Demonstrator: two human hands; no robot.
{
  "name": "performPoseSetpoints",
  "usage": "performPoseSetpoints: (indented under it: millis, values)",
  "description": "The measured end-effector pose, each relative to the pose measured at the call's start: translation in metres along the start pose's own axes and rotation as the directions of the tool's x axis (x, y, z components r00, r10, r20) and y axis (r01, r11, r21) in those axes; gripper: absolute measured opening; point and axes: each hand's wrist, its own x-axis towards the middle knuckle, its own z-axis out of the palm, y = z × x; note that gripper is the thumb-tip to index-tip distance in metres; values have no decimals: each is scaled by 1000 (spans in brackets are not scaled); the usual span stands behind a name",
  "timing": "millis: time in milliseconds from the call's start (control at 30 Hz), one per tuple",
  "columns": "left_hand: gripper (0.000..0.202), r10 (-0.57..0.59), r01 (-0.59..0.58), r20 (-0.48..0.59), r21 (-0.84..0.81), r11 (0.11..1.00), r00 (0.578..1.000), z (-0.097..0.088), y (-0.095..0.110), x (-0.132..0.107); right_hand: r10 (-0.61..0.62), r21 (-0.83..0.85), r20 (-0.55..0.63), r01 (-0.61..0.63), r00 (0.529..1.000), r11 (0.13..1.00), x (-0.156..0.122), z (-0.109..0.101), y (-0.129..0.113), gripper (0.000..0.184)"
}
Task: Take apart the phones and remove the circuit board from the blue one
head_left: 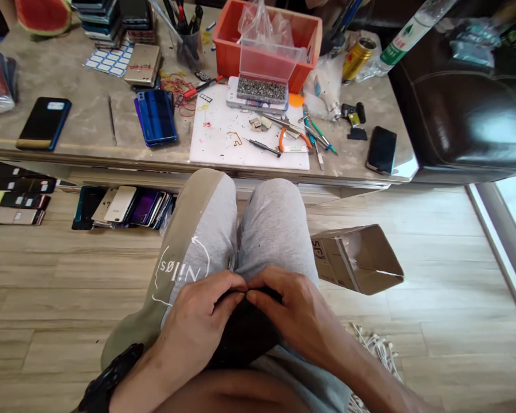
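My left hand (202, 315), with a black watch (112, 376) at its wrist, is over my lap with thumb and forefinger pinched. Opposite it, my right hand (298, 307) pinches in the same way, and the fingertips of both hands meet. Whatever sits between them is too small or too hidden to name. Below the hands lies a plain black shape (249, 335) on my lap; its kind cannot be made out. Grey trousers (279, 229) with white lettering cover my knees, which reach the table edge.
On the table (90, 129) is a white mat (223, 135) with a screwdriver (264, 147), orange-handled pliers (294, 137) and a box of screws (262, 90). Blue phones (157, 117) and a black phone (382, 149) lie beside it. A cardboard box (348, 258) stands right of my knees.
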Motion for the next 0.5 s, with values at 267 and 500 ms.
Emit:
performPoseSetpoints:
  millis: [267,500]
  values:
    - [20,19,-19,49,-17,1000,999,0,-1,0,58,106,61,-64,996,992,1,-8,1,13]
    - [21,-147,155,117,-58,986,982,-7,0,7,-29,129,113,15,993,992,3,-15,4,18]
